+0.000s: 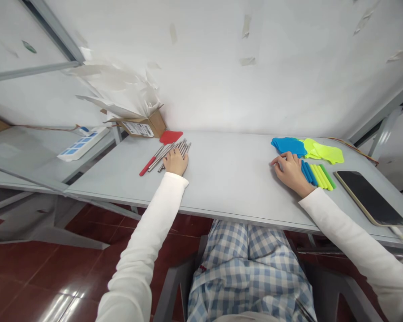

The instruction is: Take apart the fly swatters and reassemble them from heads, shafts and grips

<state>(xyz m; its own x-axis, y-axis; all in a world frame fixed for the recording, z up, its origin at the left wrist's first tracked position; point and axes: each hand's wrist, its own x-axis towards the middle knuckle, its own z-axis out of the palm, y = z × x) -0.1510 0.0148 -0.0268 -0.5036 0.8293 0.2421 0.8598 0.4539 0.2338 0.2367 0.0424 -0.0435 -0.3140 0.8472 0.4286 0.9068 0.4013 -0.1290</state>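
Note:
My left hand (175,162) lies over a pile of thin metal rods (161,157) on the left of the table, its fingers spread across them. Beside the pile is a rod with a red handle (147,166), its far end close to a red flat paddle-shaped piece (170,137); whether they are joined I cannot tell. On the right, my right hand (290,172) rests with fingers apart and nothing visible in them. Blue tubes (309,172), yellow-green tubes (322,176) and a green tube (327,176) lie right beside it. Just beyond are blue flat pieces (289,146) and yellow-green flat pieces (327,153).
A black-screened phone (369,197) with a white cable lies at the right. An open cardboard box (144,126) holding white wrapping stands at the back left. A white power strip (83,144) sits on the neighbouring table. A white wall rises behind the grey table (228,179).

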